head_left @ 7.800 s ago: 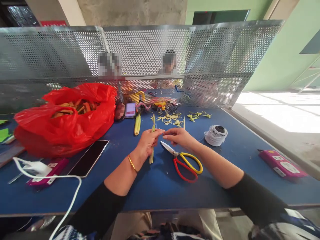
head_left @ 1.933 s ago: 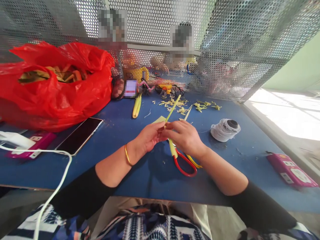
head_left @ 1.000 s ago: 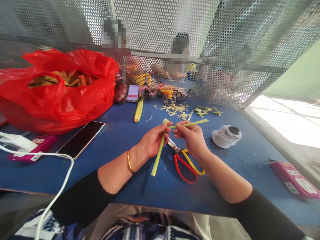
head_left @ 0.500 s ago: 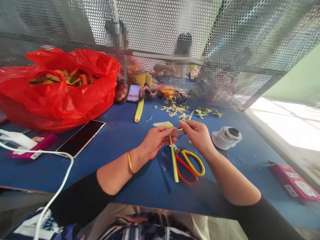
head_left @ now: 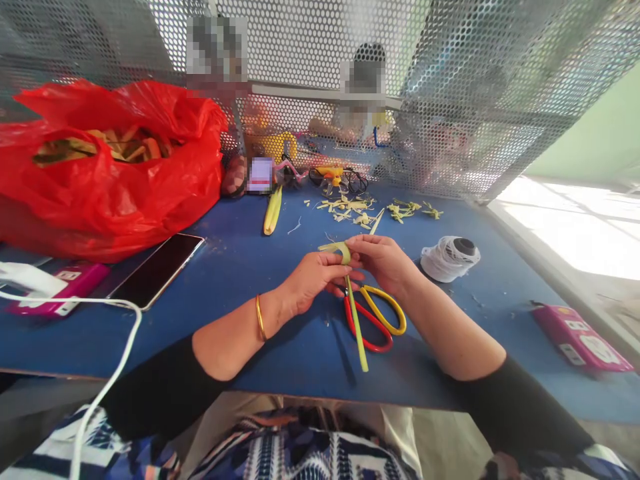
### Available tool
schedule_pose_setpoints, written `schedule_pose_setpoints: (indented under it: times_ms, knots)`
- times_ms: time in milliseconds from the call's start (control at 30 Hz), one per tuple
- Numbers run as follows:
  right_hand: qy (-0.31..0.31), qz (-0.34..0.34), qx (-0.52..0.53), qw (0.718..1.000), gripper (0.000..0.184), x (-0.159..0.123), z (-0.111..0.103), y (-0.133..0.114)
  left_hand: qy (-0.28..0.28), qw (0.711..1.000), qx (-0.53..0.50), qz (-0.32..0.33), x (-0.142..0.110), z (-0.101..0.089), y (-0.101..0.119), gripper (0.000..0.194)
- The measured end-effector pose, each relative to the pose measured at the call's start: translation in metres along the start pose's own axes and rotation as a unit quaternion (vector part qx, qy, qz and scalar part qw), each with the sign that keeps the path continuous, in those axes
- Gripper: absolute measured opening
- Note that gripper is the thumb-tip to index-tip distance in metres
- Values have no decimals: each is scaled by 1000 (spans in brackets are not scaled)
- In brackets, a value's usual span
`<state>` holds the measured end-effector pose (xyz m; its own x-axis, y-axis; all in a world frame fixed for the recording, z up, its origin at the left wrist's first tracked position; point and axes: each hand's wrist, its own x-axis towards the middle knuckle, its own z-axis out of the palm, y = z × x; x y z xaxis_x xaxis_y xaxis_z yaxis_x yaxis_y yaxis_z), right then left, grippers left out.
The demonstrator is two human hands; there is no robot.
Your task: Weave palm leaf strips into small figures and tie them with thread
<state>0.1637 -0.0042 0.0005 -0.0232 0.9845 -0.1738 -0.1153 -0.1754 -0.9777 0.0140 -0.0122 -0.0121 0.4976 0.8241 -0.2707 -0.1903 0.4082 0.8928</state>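
Note:
My left hand (head_left: 319, 277) is closed on a pale green leaf strip (head_left: 358, 331), whose long end hangs down toward me. At the top the strip bends over in a small loop between my hands. My right hand (head_left: 383, 260) pinches that folded part with thumb and fingertips. Just below my hands lie scissors (head_left: 383, 331) with one red and one yellow handle; their blades are mostly hidden by my fingers and the strip. A spool of white thread (head_left: 449, 260) stands to the right of my right hand.
A large red plastic bag (head_left: 165, 200) of dried strips fills the left, beside a phone (head_left: 157, 270) and a magenta box (head_left: 83, 277). Leaf scraps (head_left: 350, 208) and a yellow-green husk piece (head_left: 273, 212) lie farther back, before a perforated metal screen (head_left: 320, 50). Another magenta box (head_left: 583, 337) is at right.
My right hand has come closer to my left and bent the strip's top into a loop. The hanging end has swung slightly right. The whole view has shifted a little.

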Motion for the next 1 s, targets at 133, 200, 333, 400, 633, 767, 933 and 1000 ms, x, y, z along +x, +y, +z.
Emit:
schedule_pose_setpoints:
  times_ms: [133,200,333,400,633,767,933,1000]
  knots:
    - [10,-17,9,1000,24,0,1,-1,-5,1000,-10,6,0,0,-1,15]
    - [8,-32,5,999,23,0,2,-2,-9,1000,-16,3,1,-1,-2,15]
    - [16,-67,-4,998,21,-3,3,-4,-29,998,-59,-17,3,-4,-1,18]
    - [28,-91,-19,995,21,-5,5,-5,-50,994,-89,-37,5,-6,1,20]
    - [-10,-219,-131,967,25,-16,8,-11,-55,978,-167,-110,4,-7,11,38]
    - [-102,-357,-343,863,18,-26,6,-12,-35,974,-205,-93,5,-8,9,30]
    - [-180,-457,-489,721,16,-27,3,-14,19,978,-199,-55,7,-8,4,25]
    - [-157,-454,-468,742,15,-26,3,-15,34,977,-205,-40,6,-7,6,19]
